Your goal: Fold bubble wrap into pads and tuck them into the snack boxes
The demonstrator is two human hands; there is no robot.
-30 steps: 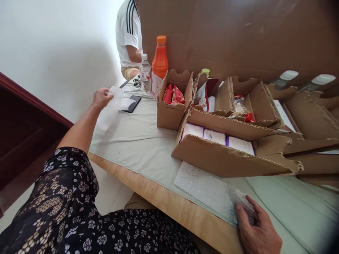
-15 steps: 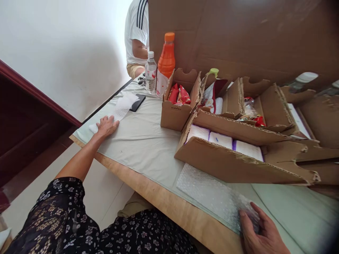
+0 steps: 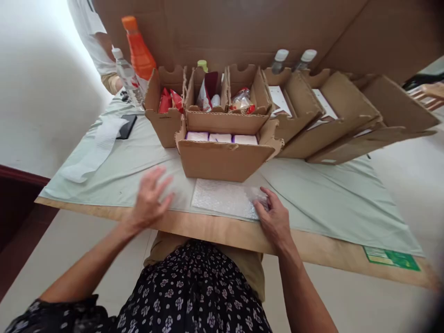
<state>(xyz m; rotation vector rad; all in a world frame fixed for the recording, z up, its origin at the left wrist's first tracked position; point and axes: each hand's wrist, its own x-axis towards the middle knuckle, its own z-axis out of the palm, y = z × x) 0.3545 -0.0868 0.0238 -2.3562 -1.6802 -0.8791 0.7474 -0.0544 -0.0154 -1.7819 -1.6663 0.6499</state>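
Observation:
A flat piece of clear bubble wrap [image 3: 222,196] lies near the table's front edge, below the cardboard box of white packs. Thumb and fingers of my right hand [image 3: 275,217] grip its right end. My left hand [image 3: 151,199], smeared by motion, is over the cloth left of the wrap, fingers apart and nothing in them. Farther left, a printed paper strip [image 3: 99,148] lies on the cloth beside a black phone [image 3: 127,126], partly over it. The front cardboard box [image 3: 222,159] holds three white packs with purple edges [image 3: 221,138].
Behind stand several cardboard bins [image 3: 163,122] with red packets and other goods. An orange bottle [image 3: 138,51] and a clear water bottle [image 3: 127,76] stand back left. A seated person [image 3: 92,37] is beyond. A green label [image 3: 391,258] sits on the wooden edge [image 3: 208,226].
My left hand has left the paper strip and moved right, towards the bubble wrap. My right hand stays at the wrap's right end. The view has swung to the right.

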